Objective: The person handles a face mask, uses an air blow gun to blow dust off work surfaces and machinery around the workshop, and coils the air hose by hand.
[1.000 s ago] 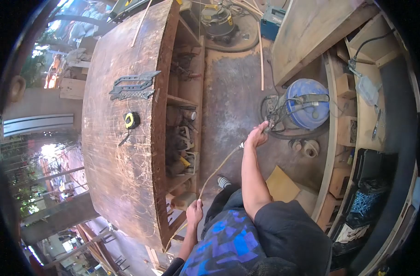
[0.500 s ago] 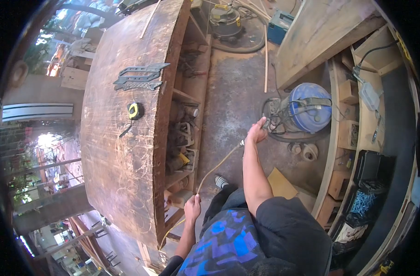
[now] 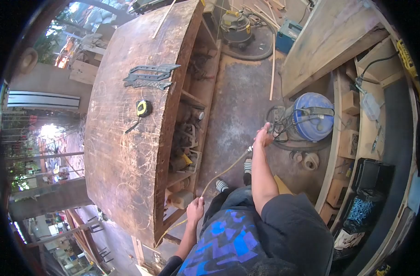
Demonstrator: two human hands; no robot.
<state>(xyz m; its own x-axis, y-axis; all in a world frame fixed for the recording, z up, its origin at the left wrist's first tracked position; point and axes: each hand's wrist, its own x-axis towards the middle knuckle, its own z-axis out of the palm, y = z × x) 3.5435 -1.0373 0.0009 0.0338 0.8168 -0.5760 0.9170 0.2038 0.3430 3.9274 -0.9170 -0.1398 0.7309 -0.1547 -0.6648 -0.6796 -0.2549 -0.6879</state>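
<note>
Hose point(image 3: 233, 162), thin and yellowish, runs in a shallow bow between the person's two hands, over the floor beside the workbench point(image 3: 122, 161). From where I stand, the left hand point(image 3: 195, 209) is wrapped round it, and beyond that grip it trails down by the bench's near corner. The right hand point(image 3: 263, 136) is stretched well forward, fingers bent, with a metal fitting point(image 3: 250, 148) just by the wrist; whether that hand is closed on something I can't tell, because its palm is hidden.

What worries me is that corner — a hard pull could make the line snag or scrape on the wood there. If it caught, the jerk might tug at the fitting or pull the person off balance, all the more with that long reach. Loose cords point(image 3: 280, 126) lie tangled against the blue vacuum point(image 3: 311, 119), right beside the right hand, so a sideways swing could hook one. Both feet, in striped footwear point(image 3: 221, 185), are close below the line — too much slack could drop a loop round an ankle. The tape measure point(image 3: 144, 108) on the benchtop seems safely out of it.
</note>
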